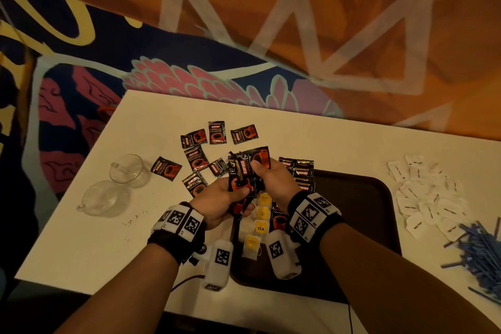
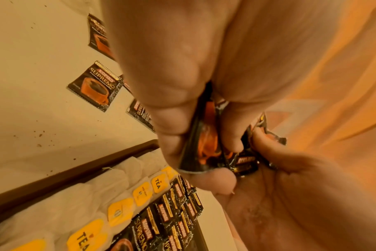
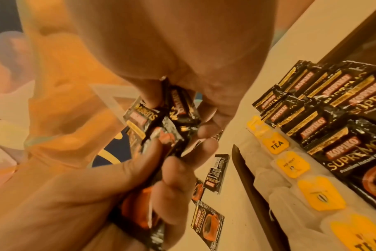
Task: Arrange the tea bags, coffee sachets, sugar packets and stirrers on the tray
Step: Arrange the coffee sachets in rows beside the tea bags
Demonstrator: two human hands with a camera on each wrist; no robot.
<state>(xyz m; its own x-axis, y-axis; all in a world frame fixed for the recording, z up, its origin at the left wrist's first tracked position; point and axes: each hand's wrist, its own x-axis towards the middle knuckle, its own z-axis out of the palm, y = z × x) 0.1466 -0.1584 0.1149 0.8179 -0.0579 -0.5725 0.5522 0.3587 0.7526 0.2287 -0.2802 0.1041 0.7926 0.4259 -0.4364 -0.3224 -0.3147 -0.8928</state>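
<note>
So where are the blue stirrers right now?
In the head view, the blue stirrers lie heaped on the white table at the far right, off the tray, just below the sugar packets.

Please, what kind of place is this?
Probably a hotel room or a home bedroom: a white table stands beside patterned bedding, with a brown tray of tea bags and two glass cups.

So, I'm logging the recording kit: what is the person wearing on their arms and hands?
Bare hands and forearms, no sleeves. Each wrist has a black band carrying white tiles printed with black square codes. A white camera box with its own code hangs under each wrist; a thin dark cable trails from the left one.
</note>
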